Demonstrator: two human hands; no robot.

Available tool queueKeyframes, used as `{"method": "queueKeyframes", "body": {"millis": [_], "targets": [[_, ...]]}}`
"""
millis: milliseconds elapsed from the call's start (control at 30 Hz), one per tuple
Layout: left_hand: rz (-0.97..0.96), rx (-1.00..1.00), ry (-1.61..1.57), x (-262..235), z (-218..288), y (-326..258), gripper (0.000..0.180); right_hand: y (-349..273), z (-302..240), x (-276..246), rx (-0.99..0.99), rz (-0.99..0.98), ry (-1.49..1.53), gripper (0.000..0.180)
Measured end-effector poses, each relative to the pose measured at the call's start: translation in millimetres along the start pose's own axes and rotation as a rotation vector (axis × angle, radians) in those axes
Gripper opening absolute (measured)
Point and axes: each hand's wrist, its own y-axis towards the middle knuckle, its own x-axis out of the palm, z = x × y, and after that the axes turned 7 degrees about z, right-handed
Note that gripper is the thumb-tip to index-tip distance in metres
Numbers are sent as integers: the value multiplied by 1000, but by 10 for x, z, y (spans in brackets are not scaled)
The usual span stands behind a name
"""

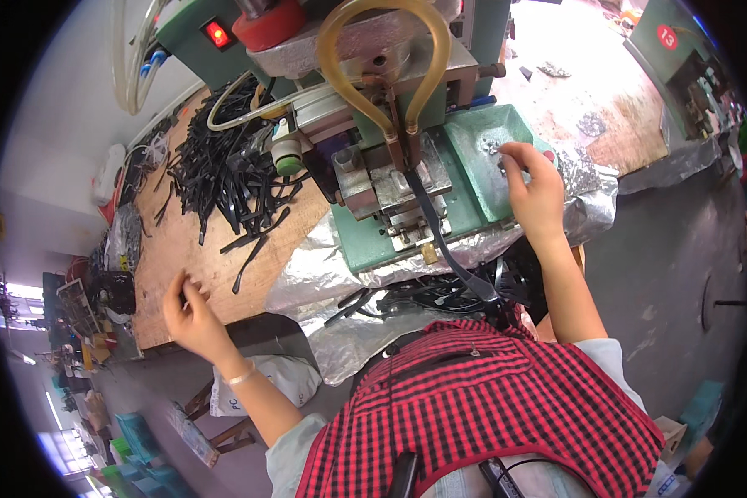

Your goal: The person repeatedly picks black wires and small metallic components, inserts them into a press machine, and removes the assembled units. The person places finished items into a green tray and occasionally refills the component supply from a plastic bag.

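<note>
My left hand (194, 322) hovers by the near left edge of the wooden tabletop, its fingers loosely bent and apart, with nothing visible in them. Over the green tray (466, 143) my right hand (536, 192) is closed in a pinch; whatever lies between thumb and finger is too small to make out. Small metal bits (491, 146) lie in that tray beside the fingertips. A long, thin black plastic piece, shaped like an eyeglass temple (436, 235), sticks out of the bench machine's metal clamp (407, 184) and slopes down toward me. Neither hand touches it.
An amber hose loop (327, 50) hangs in front of the green machine, near a lit red switch (217, 33). A heap of black strips (224, 166) covers the table at left. More black strips (398, 297) lie on foil (324, 332) before me. A white bag (266, 387) stands below.
</note>
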Motion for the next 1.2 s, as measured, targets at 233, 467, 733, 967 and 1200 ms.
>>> {"method": "queueKeyframes", "body": {"millis": [233, 467, 733, 967, 1200], "targets": [[-219, 227, 450, 742, -1089, -434, 13, 46, 49, 287, 128, -62, 120, 13], [-593, 54, 219, 826, -1023, -191, 10, -269, 419, -462, 54, 105, -108, 13], [-747, 178, 570, 1048, -735, -46, 23, -188, -141, -380, 57, 60, 165, 13], [-759, 149, 289, 1261, -298, -99, 31, 122, -796, 463, -21, -95, 517, 20], [-621, -408, -513, 1224, -222, -304, 25, -41, -893, 488, 283, -92, 824, 47]]}}
